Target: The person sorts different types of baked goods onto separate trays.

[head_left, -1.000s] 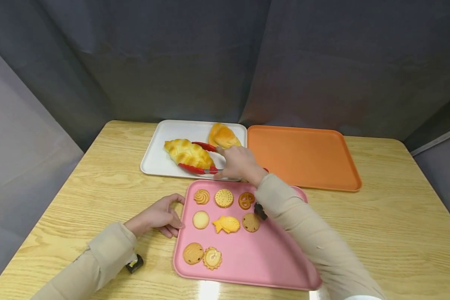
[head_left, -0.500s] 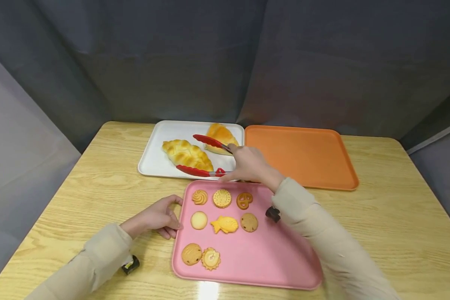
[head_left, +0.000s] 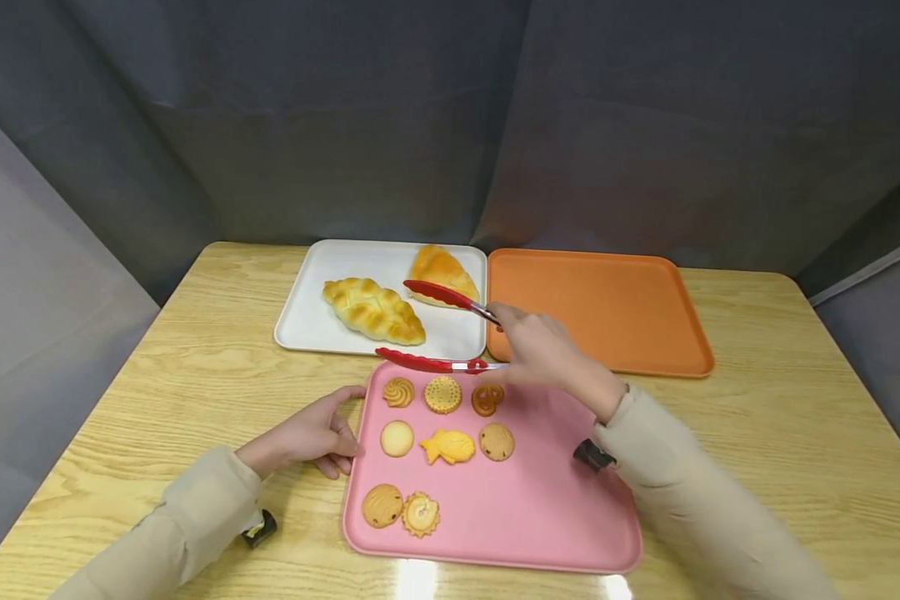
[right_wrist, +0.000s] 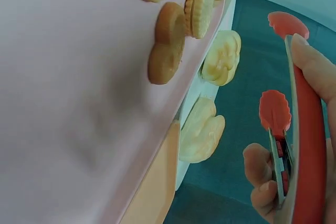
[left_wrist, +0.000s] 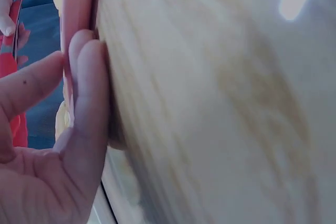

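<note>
My right hand holds red-tipped tongs with their arms spread and nothing between the tips. In the head view the tongs overlap the white tray and the far edge of the pink tray. On the white tray lie a braided bread loaf and a folded golden pastry. My left hand rests at the pink tray's left edge, fingertips touching its outer side. The left wrist view shows its fingers low against that edge, beside the tabletop.
Several cookies lie on the pink tray, among them a fish-shaped cookie, a pretzel cookie and a scalloped tart. An orange tray stands right of the white one. Dark curtain hangs behind the wooden table.
The tongs were around the braided loaf; their arms have spread and let go of it. My right hand has drawn them rightward and nearer. The left hand stays at the tray's edge.
</note>
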The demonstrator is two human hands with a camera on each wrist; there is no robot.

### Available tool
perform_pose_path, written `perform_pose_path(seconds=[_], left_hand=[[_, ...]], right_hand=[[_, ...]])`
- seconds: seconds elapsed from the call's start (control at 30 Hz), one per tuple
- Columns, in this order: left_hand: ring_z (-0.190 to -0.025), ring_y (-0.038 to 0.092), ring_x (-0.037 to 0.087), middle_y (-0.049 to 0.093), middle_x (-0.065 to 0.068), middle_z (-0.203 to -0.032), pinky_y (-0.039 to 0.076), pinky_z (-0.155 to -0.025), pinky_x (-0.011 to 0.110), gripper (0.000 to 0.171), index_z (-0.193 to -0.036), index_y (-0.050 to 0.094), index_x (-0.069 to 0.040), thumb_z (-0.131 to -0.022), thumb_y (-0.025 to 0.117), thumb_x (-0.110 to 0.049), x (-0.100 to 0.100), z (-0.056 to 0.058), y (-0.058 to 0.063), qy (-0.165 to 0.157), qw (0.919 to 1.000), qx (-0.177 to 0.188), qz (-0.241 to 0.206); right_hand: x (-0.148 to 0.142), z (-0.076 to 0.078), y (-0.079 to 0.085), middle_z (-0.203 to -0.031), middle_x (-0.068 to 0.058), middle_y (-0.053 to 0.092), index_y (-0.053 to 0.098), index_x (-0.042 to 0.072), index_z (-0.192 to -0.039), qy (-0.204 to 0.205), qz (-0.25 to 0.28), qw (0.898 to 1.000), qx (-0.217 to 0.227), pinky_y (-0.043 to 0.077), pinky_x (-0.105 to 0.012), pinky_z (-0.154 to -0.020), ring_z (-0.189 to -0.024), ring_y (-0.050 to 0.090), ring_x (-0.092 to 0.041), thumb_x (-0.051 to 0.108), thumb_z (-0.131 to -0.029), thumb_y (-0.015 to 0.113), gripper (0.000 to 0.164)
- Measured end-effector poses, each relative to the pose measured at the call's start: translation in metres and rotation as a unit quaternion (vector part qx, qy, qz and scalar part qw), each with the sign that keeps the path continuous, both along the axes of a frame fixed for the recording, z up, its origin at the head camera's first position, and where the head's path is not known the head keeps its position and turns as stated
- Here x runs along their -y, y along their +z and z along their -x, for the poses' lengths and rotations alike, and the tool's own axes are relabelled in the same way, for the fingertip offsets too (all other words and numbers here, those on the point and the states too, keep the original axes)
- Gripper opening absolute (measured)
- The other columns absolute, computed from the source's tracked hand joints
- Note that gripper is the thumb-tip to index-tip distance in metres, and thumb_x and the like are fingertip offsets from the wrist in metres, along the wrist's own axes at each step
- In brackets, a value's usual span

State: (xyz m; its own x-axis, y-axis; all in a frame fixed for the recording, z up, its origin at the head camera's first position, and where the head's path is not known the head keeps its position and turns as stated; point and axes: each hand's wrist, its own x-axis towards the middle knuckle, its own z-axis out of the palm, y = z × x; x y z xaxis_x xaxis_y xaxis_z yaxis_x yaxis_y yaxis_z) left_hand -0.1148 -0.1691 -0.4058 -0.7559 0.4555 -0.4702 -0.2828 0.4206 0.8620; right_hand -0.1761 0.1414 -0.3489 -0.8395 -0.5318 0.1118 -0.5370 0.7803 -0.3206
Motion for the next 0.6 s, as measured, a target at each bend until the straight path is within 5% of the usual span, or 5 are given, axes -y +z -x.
perform_pose_path(seconds=[0.37, 0.6], left_hand=[[-0.050, 0.058, 0.017, 0.060, 0.011, -0.067, 0.051, -0.043, 0.033, 0.078, -0.144, 0.014, -0.005, -0.081, 0.059, 0.005, -0.004, -0.002, 0.006, 0.010, 0.9999, -0.003, 0.014], [-0.049, 0.057, 0.016, 0.060, 0.011, -0.065, 0.050, -0.042, 0.033, 0.077, -0.143, 0.014, -0.004, -0.081, 0.058, 0.006, -0.005, -0.003, 0.005, 0.008, 0.9998, -0.013, 0.015]], right_hand=[[-0.037, -0.026, 0.003, -0.107, -0.016, 0.061, 0.043, 0.001, -0.129, -0.005, 0.011, 1.000, -0.014, 0.052, -0.042, -0.066, -0.082, 0.061, -0.025, 0.043, -0.063, 0.080, 0.087], [-0.061, -0.042, 0.005, -0.075, -0.004, 0.053, 0.049, 0.001, -0.124, -0.005, 0.013, 0.999, -0.042, 0.037, -0.024, -0.044, -0.052, 0.043, -0.008, 0.039, -0.061, 0.082, 0.081]])
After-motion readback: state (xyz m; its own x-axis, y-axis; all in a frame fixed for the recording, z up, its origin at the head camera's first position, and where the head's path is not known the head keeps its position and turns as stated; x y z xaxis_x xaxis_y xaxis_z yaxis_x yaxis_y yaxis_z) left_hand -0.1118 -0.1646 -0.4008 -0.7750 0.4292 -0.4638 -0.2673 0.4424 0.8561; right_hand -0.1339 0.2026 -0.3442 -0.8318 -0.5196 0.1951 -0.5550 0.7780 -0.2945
